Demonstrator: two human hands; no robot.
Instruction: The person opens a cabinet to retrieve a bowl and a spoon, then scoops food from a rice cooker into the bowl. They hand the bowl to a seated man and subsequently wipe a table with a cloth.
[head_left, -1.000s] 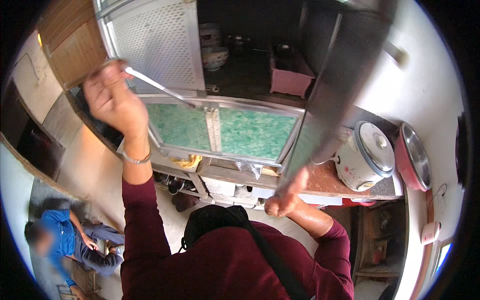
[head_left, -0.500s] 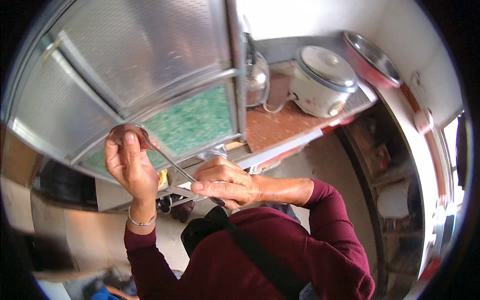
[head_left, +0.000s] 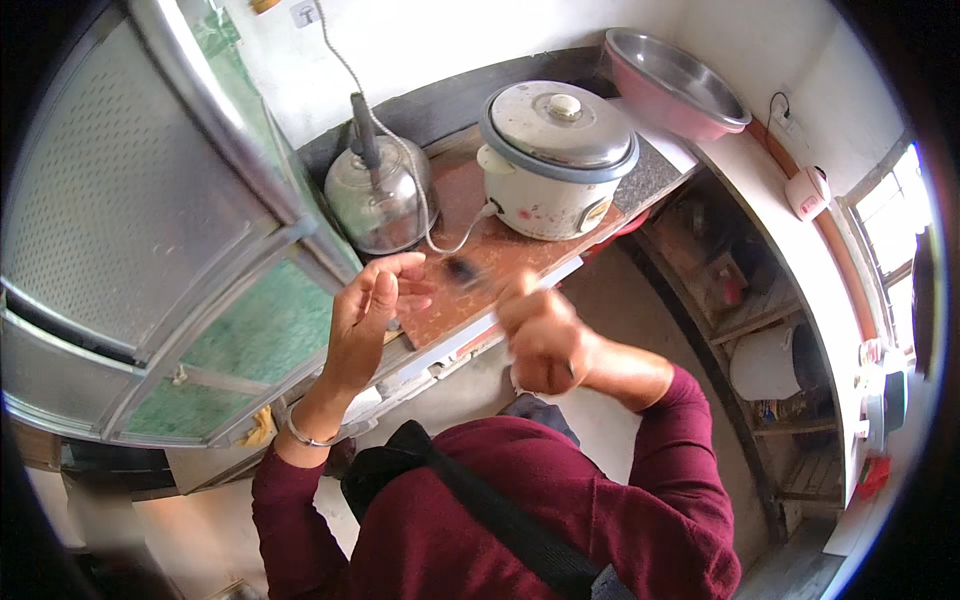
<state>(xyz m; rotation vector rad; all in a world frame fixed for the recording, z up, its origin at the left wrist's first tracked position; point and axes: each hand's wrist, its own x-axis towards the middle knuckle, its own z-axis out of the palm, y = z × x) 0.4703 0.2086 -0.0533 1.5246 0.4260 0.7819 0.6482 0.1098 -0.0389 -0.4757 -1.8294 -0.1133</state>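
A blurred dark object [head_left: 462, 271], seemingly not yet set down, shows over the red-brown counter [head_left: 460, 212] between the person's loosely open left hand [head_left: 372, 305] and curled right hand [head_left: 548, 335], whose grip cannot be told; beyond, the rice cooker [head_left: 540, 207] still wears its lid [head_left: 530, 128].

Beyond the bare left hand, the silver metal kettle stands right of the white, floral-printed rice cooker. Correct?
Wrong side: the head view shows the silver metal kettle left of the white, floral-printed rice cooker. It does stand beyond the bare left hand.
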